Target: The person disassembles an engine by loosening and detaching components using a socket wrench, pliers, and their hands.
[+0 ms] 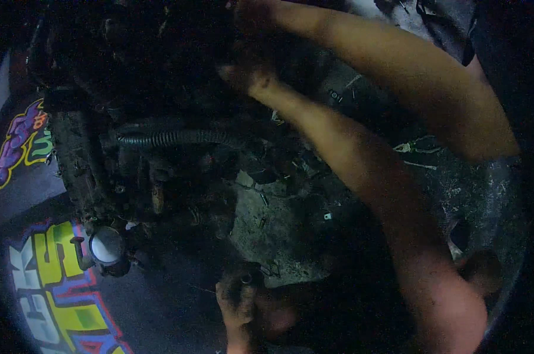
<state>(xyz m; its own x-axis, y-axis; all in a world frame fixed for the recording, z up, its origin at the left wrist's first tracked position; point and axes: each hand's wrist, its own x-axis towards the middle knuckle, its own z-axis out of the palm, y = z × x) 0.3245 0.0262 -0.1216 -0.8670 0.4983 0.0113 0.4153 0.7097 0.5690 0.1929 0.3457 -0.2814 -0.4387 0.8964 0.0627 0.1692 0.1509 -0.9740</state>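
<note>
At the lower middle, my left hand (236, 307) is closed, its fingers wrapped round a dark piece with a round, ring-like end (247, 278). The light is too dim to tell what kind of part or tool this is. Just right of it a reddish, skin-coloured patch (278, 318) shows faintly; it may be my right hand, but its fingers cannot be made out. Beyond my hand stands a dark, greasy engine-like assembly (81, 153) with a ribbed hose (172, 138) across it and a round, pale-faced part (106, 245) at its near left.
From the right, a co-worker's two bare arms (349, 147) reach over to the assembly's far side, their hands mostly in shadow. Small metal parts (328, 216) and pliers-like tools (404, 147) lie on the dirty floor (290, 236). Colourful painted lettering (66, 271) lines the left.
</note>
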